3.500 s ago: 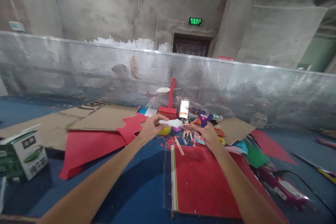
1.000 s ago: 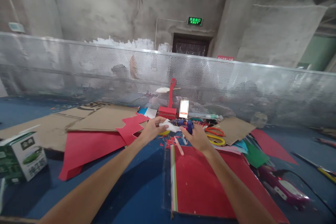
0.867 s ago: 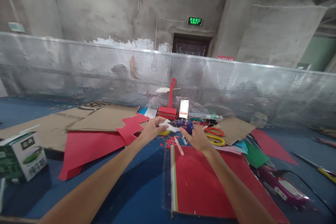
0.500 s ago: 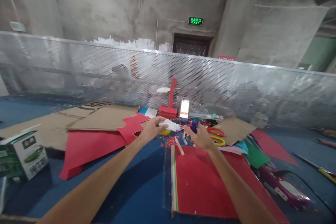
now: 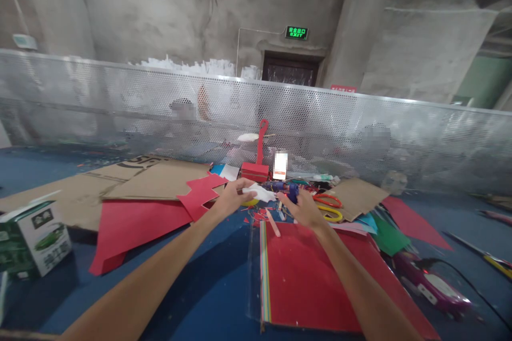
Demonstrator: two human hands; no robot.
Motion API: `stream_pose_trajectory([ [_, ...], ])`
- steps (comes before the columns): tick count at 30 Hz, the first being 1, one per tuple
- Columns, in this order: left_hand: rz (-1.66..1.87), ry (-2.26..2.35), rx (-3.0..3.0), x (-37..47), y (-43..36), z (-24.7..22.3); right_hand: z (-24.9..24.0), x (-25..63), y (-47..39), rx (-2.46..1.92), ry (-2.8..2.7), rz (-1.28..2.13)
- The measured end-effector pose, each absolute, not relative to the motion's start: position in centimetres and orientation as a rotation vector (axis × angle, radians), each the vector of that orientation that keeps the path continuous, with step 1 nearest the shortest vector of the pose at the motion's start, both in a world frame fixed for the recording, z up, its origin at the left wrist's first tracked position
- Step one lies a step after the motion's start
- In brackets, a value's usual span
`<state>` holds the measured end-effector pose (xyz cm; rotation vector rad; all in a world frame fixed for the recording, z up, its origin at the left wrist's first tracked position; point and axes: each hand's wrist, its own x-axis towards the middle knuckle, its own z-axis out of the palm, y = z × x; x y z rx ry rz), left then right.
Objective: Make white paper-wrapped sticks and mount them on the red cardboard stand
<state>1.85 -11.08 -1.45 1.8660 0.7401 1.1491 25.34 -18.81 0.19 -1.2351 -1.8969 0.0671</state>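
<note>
My left hand (image 5: 232, 196) pinches a crumpled white tissue (image 5: 260, 192) over the middle of the table. Just to the right, my right hand (image 5: 307, 209) is closed around a dark blue glue gun (image 5: 293, 191), its barrel pointing left above the tissue. The right thumb and forefinger reach toward the tissue's right end; whether they touch it is too small to tell. A small red light shows by the gun. Beyond the hands a red hammer-like paper model (image 5: 255, 171) stands with its handle up. Beneath my right forearm lies a stack of red card (image 5: 312, 277), a pale pink stick (image 5: 273, 224) on its edge.
Cardboard sheets (image 5: 148, 180) and cut red paper (image 5: 144, 224) cover the left, beside a green-white carton (image 5: 36, 240). Orange-handled (image 5: 329, 201) and yellow-handled (image 5: 330, 214) tools, a purple corded device (image 5: 432, 287) and a utility knife (image 5: 476, 250) lie right. A perforated metal screen (image 5: 340, 128) stands behind.
The blue glue gun has shifted slightly left and more of its barrel shows over the tissue. The tissue's right end has moved a little; my left hand stays almost in place.
</note>
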Motion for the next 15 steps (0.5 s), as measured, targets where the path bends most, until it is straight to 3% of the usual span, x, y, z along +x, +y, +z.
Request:
stream_pose_trajectory([
  [15,1.157,0.703,1.887,1.93,-11.08,-1.48,0.18,25.38,-18.58,-1.339,-1.919,-0.017],
])
